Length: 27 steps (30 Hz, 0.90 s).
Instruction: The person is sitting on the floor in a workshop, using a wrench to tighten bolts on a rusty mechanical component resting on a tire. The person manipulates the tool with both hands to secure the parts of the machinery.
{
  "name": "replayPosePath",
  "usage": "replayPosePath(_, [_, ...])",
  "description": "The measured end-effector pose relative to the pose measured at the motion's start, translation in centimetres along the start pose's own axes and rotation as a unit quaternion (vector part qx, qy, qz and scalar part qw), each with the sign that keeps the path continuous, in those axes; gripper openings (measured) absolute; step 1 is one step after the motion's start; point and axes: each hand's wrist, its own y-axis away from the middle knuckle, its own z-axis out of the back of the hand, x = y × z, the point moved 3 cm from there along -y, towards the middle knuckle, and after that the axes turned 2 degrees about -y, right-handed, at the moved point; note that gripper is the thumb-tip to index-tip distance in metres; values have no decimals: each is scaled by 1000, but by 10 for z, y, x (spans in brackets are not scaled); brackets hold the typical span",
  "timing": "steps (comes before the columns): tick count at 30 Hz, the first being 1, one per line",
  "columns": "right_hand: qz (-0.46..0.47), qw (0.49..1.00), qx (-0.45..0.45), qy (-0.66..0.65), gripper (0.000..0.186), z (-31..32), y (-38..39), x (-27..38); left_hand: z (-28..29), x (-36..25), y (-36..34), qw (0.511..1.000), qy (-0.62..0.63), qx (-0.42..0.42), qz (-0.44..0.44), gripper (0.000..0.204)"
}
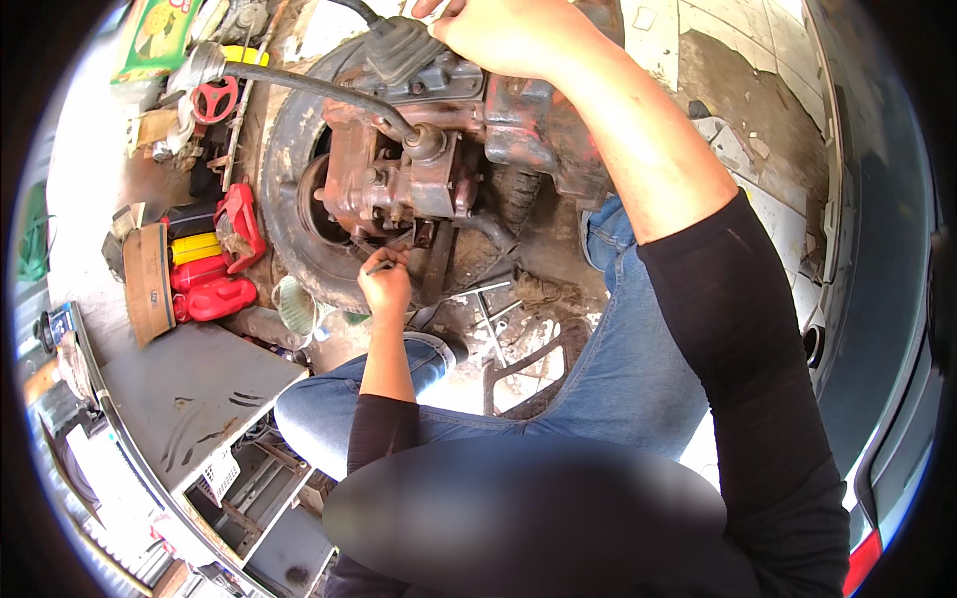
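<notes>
A rusty, reddish-brown gearbox (399, 189) with bolts and a long bent lever (309, 88) stands in front of me, against a worn tyre (289, 164). Low on its near side, my left hand (384, 286) is closed round a thin dark tool (380, 267); the tool's far end is hard to make out. My right hand (490, 32) reaches over the top of the gearbox, beside a ribbed black rubber boot (399, 52). Its visible fingers are loosely bent and apart, with nothing seen between them; the upper frame edge cuts off part of the hand.
Red plastic jugs (221, 297) and a cardboard piece (148, 284) lie at the left. A grey metal cabinet (199, 389) stands nearer. A cross-shaped wrench (490, 317) and a black frame (538, 374) are between my legs. A vehicle's side (882, 249) borders the right.
</notes>
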Motion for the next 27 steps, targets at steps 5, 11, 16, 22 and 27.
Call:
replayPosePath(5, [-33,999,11,11,27,0,4,1,31,-27,-20,985,-120,111,50,15])
replayPosePath(11, [-52,998,-10,-40,26,9,20,14,94,-108,-43,995,-61,61,49,19])
replayPosePath(16, [-22,996,28,77,36,-20,4,-11,128,-113,-43,989,82,34,116,36])
replayPosePath(22, [-17,994,66,85,31,-51,-4,-11,115,-94,-49,982,-5,78,173,44])
replayPosePath(27, [-45,989,110,86,33,-72,-3,-14,96,-104,-53,973,-87,75,200,42])
